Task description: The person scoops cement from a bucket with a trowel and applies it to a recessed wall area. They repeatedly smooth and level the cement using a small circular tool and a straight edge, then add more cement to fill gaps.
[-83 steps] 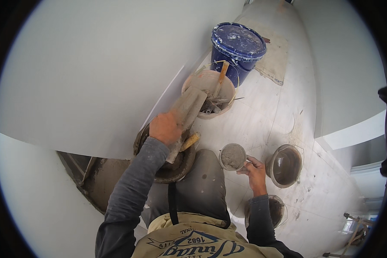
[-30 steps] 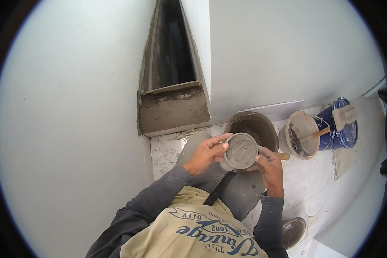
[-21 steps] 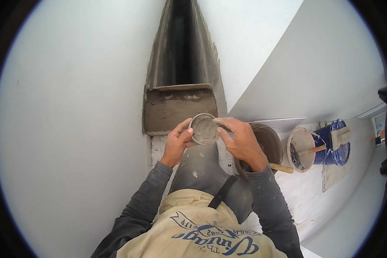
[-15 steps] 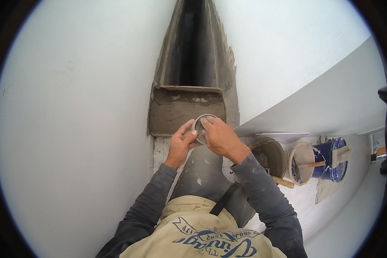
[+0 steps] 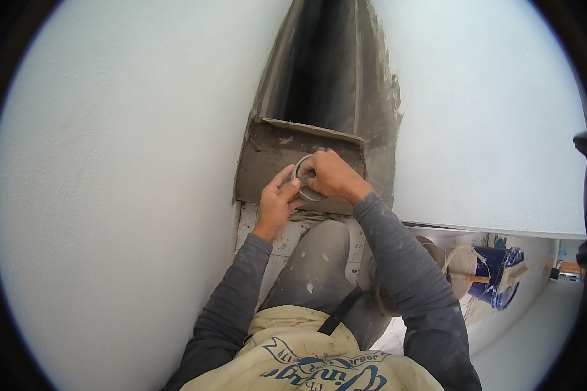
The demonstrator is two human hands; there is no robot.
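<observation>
Before a brown, mortar-coated rectangular ledge (image 5: 262,158), the right hand (image 5: 336,174), its grip hidden, is curling over, and the left hand (image 5: 277,203) is clasping, a round, grey, mortar-smeared cup (image 5: 310,193), which is sitting between them, against the left thumb.

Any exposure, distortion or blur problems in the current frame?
Head view: softly lit left wall, but a near-black opening; head view: bright floor beside the right sleeve; head view: fisheye curvature inside a black border; head view: the right hand partly hides the cup, and slight motion blur there is hard to judge.
</observation>
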